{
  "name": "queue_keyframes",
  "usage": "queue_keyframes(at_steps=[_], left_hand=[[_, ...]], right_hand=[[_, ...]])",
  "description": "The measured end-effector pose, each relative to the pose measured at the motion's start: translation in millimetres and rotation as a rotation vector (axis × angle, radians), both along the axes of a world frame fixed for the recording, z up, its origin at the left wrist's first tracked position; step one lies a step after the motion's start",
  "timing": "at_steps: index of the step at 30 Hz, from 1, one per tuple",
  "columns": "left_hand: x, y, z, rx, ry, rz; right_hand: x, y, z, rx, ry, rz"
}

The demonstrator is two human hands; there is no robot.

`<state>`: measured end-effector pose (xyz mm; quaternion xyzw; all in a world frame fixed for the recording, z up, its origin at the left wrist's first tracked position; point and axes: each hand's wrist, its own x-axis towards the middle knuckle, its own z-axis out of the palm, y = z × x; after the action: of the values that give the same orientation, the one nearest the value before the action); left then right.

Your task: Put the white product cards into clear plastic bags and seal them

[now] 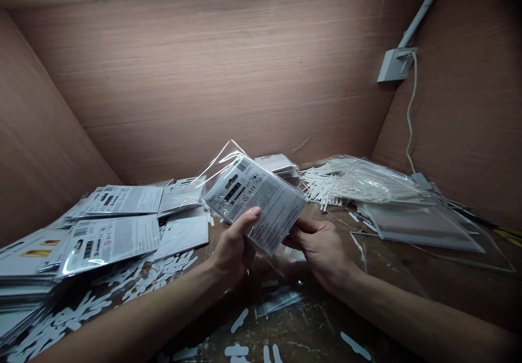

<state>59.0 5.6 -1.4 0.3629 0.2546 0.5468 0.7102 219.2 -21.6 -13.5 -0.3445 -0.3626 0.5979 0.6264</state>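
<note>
A printed card in a clear plastic sleeve (pixel 261 205) is held up tilted above the table, its text side facing me and a hanger slot near its upper left. The sleeve's clear end extends past the card at the top left. My left hand (pixel 236 243) grips the lower left edge, thumb lying on the printed face. At the lower right edge, my right hand (pixel 320 243) has its fingers closed in a pinch; those fingertips are partly behind the sleeve.
Stacks of sleeved cards (pixel 122 200) lie at left, beside loose white hanger-shaped cutouts (pixel 73 314). At back right sit white sticks (pixel 322 186) and clear plastic sleeves (pixel 420 227). A socket box (pixel 395 65) with a cord is mounted on the wooden wall (pixel 212 80).
</note>
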Motion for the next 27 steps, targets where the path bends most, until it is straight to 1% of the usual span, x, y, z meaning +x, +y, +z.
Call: queue_keyframes(at_steps=[2,5,7,11,13,18,21,24,27], left_hand=[[2.9,-0.9,-1.4,0.022,0.002,-0.008],[3.2,-0.5,2.3,0.051,0.014,-0.039],[-0.1,1.1,7.7,0.069,0.030,-0.060],[-7.5,4.0,16.0,0.098,0.036,-0.024],[-7.6,3.6,14.6,0.101,0.052,-0.047],[0.7,-2.3,2.1,0.059,0.066,-0.046],[0.9,-4.4,-0.9,0.053,0.103,-0.113],[-5.9,-2.2,4.7,0.093,0.096,-0.135],[-12.1,2.6,17.0,0.142,-0.036,-0.079]], right_hand=[[-0.9,-0.4,1.0,0.014,-0.017,-0.016],[1.0,-0.3,0.8,0.055,-0.025,-0.010],[3.6,-0.9,0.3,0.090,-0.025,0.021],[6.3,-2.4,-2.2,0.143,-0.051,0.103],[5.1,-1.9,-4.6,0.146,-0.046,0.095],[1.1,0.0,-9.3,0.121,-0.009,0.038],[1.3,-1.5,-8.1,0.108,-0.031,0.005],[2.7,-4.2,-4.3,0.091,-0.045,-0.002],[2.9,-6.4,-1.4,0.079,-0.050,-0.013]])
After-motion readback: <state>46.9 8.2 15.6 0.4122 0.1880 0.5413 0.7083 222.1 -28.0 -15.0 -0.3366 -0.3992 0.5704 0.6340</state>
